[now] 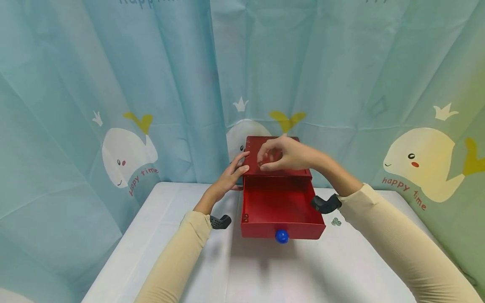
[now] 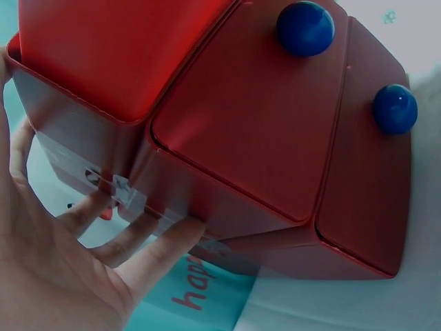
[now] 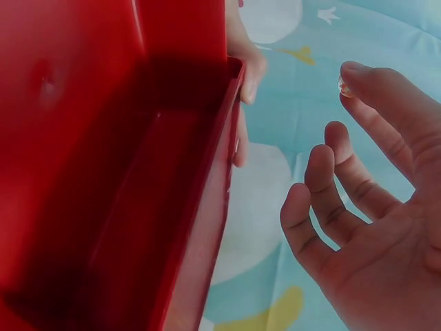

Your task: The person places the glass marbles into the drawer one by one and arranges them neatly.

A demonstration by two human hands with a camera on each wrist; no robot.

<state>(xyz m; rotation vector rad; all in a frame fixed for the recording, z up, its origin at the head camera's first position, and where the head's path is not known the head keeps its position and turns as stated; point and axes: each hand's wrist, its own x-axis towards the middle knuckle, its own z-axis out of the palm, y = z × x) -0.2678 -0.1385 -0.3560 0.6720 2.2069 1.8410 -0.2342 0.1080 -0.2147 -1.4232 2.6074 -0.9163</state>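
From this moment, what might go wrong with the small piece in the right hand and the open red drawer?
The small piece is pinched only at the fingertips of the right hand, so it might slip and fall.

The open red drawer stands well out from the red cabinet; a bump could perhaps shift it.

The black wrist device appears near the drawer's right edge and might knock it if the arm lowers.

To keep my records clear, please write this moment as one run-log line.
left hand: touches red box; right hand: pinches small shiny piece; box: open
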